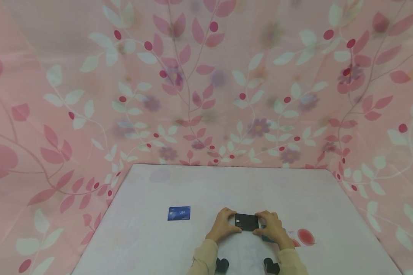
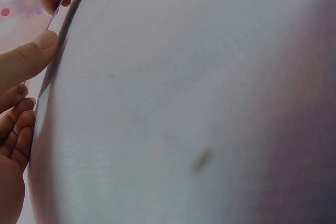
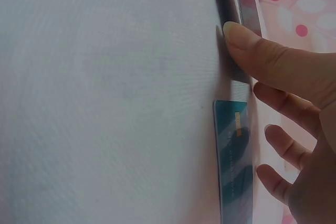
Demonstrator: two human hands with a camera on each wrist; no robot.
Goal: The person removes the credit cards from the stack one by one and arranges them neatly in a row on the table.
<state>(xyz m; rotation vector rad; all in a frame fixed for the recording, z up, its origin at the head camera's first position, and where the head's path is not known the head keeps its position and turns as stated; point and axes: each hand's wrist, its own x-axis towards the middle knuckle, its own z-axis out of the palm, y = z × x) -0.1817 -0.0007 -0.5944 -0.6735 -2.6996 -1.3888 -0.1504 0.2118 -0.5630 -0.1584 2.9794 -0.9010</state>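
Note:
A black card [image 1: 246,222] with a small pale chip mark is held by its two short ends, between both hands, over the white tabletop. My left hand [image 1: 223,224] pinches its left end with the thumb low and the fingers at the top corner. At the other end, my right hand [image 1: 272,228] grips it the same way. Seen nearly edge-on in the right wrist view, the card [image 3: 247,3] is by the right thumb. A teal card [image 3: 233,156] lies below the right hand, partly covered by it in the head view.
On the left of the white table [image 1: 151,252] lies a blue VIP card [image 1: 179,213]. Right of the right hand is a white card with a red oval [image 1: 306,236], partly hidden by the wrist. Pink floral cloth [image 1: 206,95] walls the table's back and sides.

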